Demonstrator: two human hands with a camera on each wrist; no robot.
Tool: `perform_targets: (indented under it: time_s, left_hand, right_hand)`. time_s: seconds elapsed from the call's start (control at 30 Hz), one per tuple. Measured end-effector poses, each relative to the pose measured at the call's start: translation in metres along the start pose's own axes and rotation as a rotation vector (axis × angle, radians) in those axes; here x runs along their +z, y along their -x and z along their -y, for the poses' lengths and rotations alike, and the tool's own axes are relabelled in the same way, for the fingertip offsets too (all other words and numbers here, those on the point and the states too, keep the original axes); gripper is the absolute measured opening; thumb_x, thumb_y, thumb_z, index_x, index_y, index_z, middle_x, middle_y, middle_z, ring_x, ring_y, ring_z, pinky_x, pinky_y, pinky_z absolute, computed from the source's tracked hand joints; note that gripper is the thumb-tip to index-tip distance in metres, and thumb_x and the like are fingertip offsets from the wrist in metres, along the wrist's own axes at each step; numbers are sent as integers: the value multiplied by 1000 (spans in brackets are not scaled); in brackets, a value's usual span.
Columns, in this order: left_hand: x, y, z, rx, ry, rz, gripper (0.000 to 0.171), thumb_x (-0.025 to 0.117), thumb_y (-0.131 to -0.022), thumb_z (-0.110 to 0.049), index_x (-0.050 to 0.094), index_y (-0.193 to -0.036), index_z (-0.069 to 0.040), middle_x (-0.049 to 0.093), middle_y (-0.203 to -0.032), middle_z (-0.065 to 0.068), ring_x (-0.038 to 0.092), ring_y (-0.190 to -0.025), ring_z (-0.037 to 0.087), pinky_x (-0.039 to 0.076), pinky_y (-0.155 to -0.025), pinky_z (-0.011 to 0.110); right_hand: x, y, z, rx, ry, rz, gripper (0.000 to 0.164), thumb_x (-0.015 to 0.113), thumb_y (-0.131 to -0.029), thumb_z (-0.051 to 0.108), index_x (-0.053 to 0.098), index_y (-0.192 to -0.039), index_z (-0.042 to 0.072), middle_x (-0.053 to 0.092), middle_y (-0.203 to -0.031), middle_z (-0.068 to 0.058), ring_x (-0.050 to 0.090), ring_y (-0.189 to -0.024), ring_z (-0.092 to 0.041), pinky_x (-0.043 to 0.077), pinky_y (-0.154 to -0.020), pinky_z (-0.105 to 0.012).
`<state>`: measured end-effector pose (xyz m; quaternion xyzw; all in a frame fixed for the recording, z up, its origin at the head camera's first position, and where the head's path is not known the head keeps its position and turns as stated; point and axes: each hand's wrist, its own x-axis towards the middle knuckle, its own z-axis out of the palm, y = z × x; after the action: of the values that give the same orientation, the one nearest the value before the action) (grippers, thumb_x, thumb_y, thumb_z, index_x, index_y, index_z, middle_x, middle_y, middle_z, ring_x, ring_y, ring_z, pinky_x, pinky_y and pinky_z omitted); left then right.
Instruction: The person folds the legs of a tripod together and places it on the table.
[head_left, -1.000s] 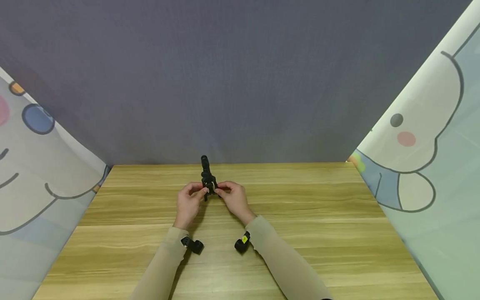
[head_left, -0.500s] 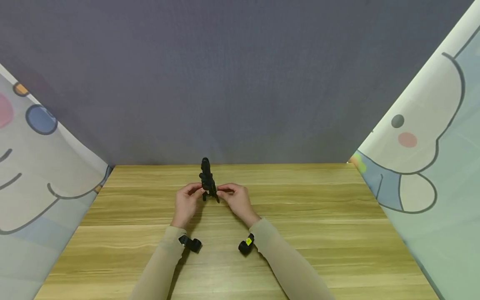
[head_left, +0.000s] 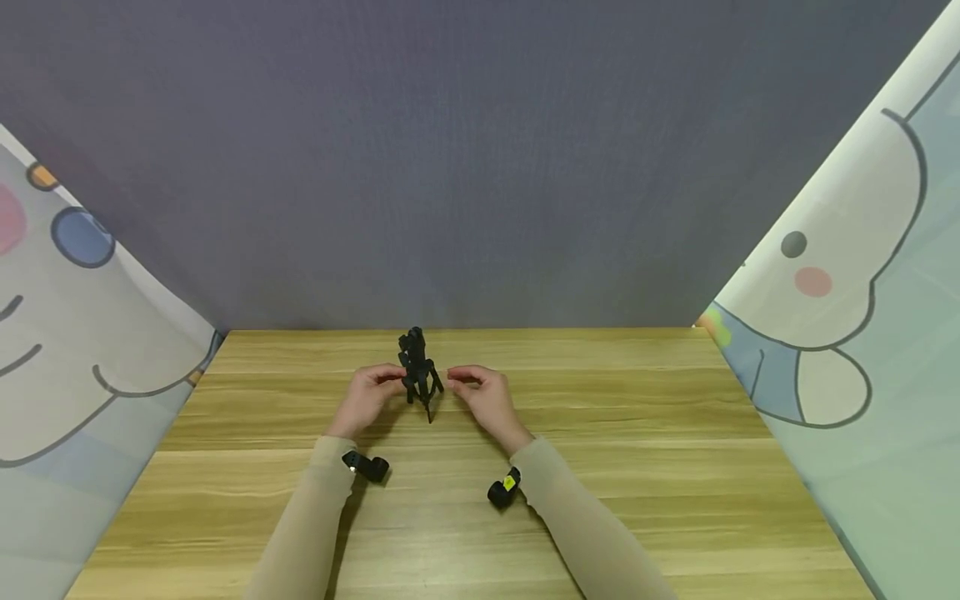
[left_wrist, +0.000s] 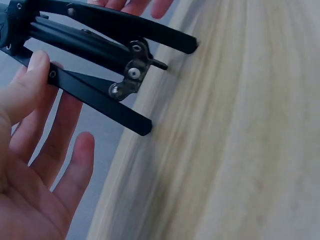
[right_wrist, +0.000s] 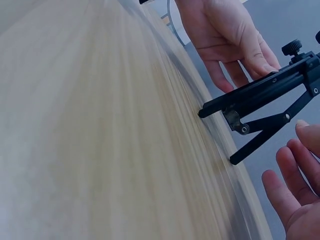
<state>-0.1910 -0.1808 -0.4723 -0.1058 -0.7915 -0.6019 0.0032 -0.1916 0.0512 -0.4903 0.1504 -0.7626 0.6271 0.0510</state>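
A small black tripod stands on the table with its legs spread, near the back edge. My left hand pinches one of its legs; in the left wrist view the thumb lies on that leg and several fingers are behind it. Metal hinge links join the legs to the centre column. On the other side, my right hand is just off the tripod, fingers loosely bent around nothing. The right wrist view shows a gap between those fingers and the nearest leg. A knob sticks out from the tripod's upper part.
The wooden table ends at a grey panel close behind the tripod. Cartoon-printed sheets flank both sides. Small black cameras are strapped to both wrists.
The tripod has turned and its legs have spread apart, its top now lower in the head view. My right hand has let go and drawn back to the right; my left hand has shifted slightly left.
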Motion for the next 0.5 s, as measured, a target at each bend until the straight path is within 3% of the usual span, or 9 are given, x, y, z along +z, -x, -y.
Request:
perform_targets:
  time_s: [0.17,0.23,0.37,0.5]
  left_hand:
    - [3,9,-3,-32,-56,-14,31,72,-90,-1,67,-119,7,66,-118,23,63,-110,29,51,-96,43]
    - [5,12,5,-36,-80,-22,40,76,-88,-8,65,-125,2,65,-120,20,60,-115,34,48,-99,49]
    - [12,21,-1,-35,-89,-51,50,81,-84,-13,63,-129,0,65,-120,17,61,-113,32,51,-95,47]
    - [23,27,-8,-12,-225,-95,61,85,-81,-21,60,-132,0,65,-120,16,62,-111,32,53,-92,47]
  right_hand:
    - [-3,1,-3,0,16,-5,20,73,-90,3,74,-109,-3,74,-105,-9,69,-96,-23,56,-79,-29]
    - [-3,1,-8,-4,26,-11,19,73,-90,1,74,-108,-3,74,-104,-7,70,-94,-20,56,-79,-28]
    - [-4,1,-8,-11,32,-19,18,73,-89,0,75,-107,-2,74,-104,-8,70,-95,-21,56,-79,-30]
    - [-4,1,-7,-13,38,-23,18,73,-90,1,75,-107,0,74,-104,-8,70,-95,-20,56,-79,-29]
